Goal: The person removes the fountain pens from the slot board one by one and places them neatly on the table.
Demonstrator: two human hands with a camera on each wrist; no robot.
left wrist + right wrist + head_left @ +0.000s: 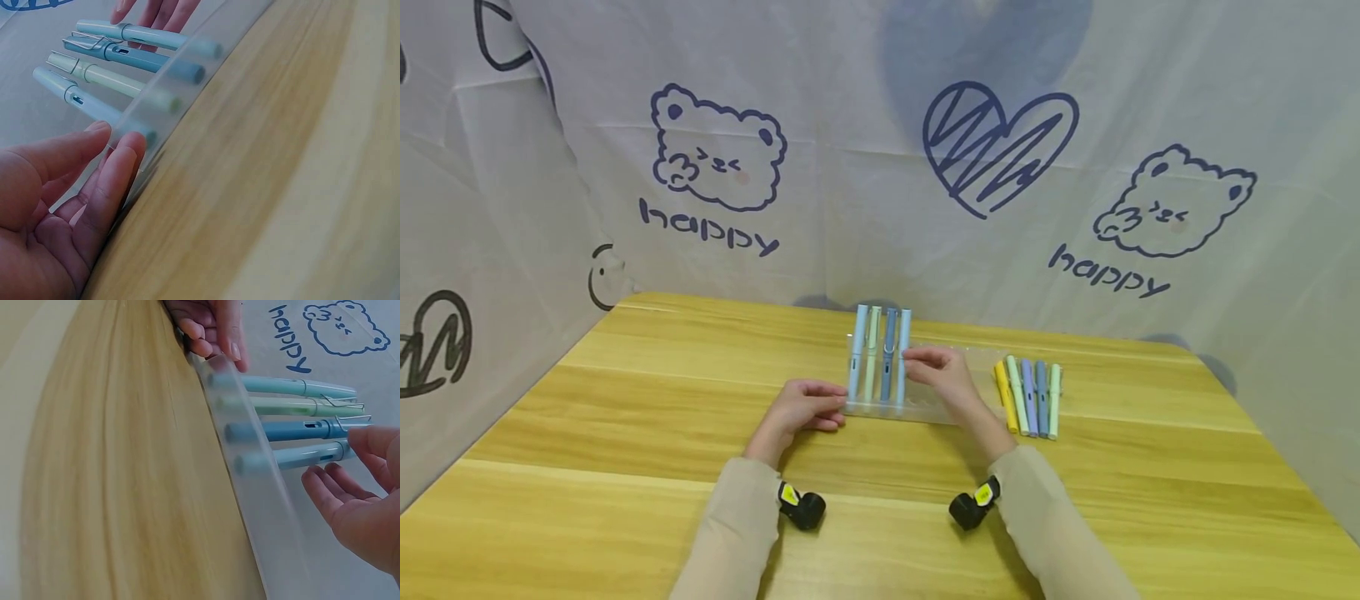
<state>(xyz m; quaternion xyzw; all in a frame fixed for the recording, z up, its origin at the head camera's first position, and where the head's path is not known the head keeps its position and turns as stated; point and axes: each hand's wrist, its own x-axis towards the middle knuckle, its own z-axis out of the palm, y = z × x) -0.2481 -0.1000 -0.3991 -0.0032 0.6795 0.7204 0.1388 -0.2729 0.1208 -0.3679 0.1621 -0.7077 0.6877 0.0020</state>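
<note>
A clear plastic pen stand (925, 410) rests on the table, holding a light blue pen (858, 342), a pale green pen (871, 367), a darker blue pen (888, 354) and another light blue pen (906, 327) in a row, caps upward. My left hand (802, 407) pinches the stand's front left corner between thumb and fingers. With thumb and fingertips, my right hand (949, 379) grips the rightmost light blue pen around its upper part. In the right wrist view, that pen's lower end (250, 464) sits behind the stand's frosted front lip (259, 434).
Right of the stand, several loose pens lie side by side on the wooden table (880, 517): a yellow pen (1006, 400), a purple pen (1028, 398), a blue pen (1042, 400) and pale green ones. A printed white cloth (850, 167) hangs behind the table.
</note>
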